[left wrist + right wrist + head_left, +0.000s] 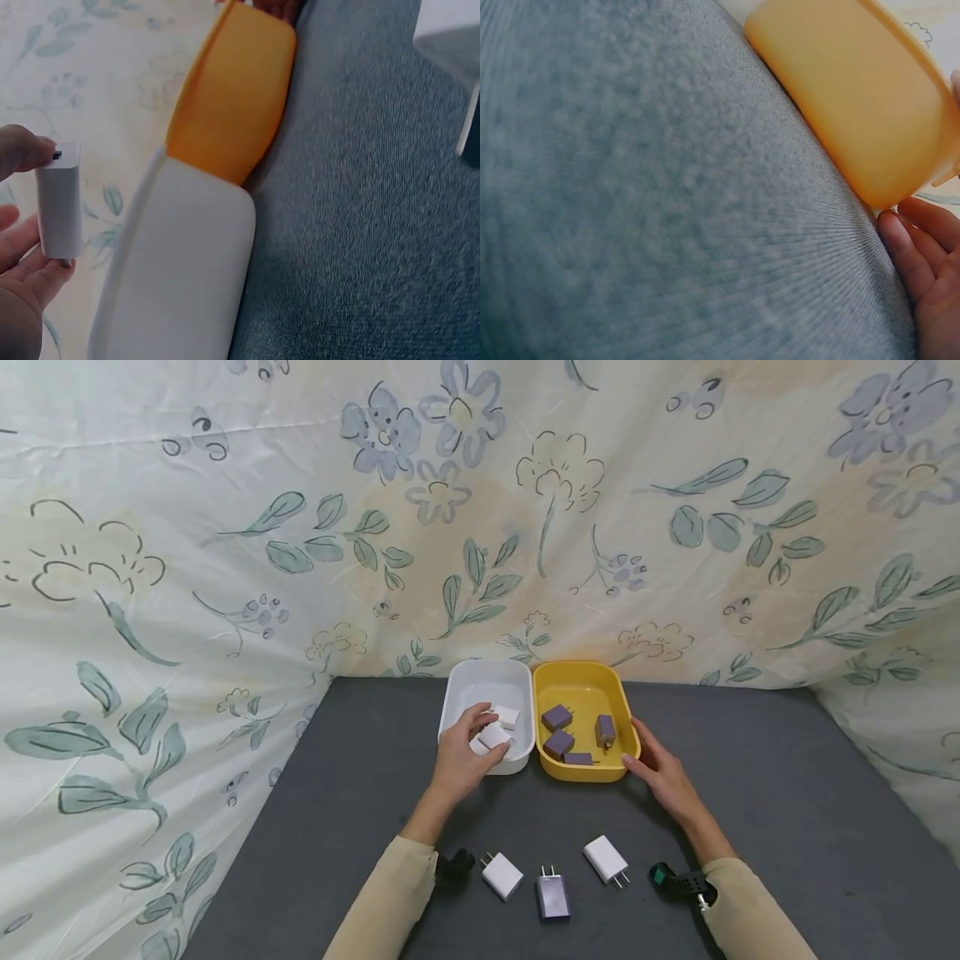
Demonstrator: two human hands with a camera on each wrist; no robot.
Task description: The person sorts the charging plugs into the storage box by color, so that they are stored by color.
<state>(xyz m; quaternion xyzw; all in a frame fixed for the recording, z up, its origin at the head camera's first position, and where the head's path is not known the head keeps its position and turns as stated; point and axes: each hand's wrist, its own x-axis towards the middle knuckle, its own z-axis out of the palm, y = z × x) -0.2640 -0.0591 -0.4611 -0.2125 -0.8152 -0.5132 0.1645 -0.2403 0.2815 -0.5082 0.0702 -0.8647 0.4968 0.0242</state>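
Pinched between the thumb and fingers of my left hand [459,760] is a white charger plug [493,735], held over the white container [459,687]. The left wrist view shows this plug [60,206] with its port end at one fingertip and prongs toward another. White plugs [507,717] lie in that container, partly hidden by the hand. My right hand [663,777] rests against the right front corner of the yellow container [577,683], its fingers fairly straight. Several purple charger plugs [557,717] lie inside the yellow container.
On the dark table [315,843], in front of the containers, lie a white plug [502,875], a light purple plug [552,896] and another white plug [605,858]. The two containers stand side by side near a floral cloth [480,552] at the back.
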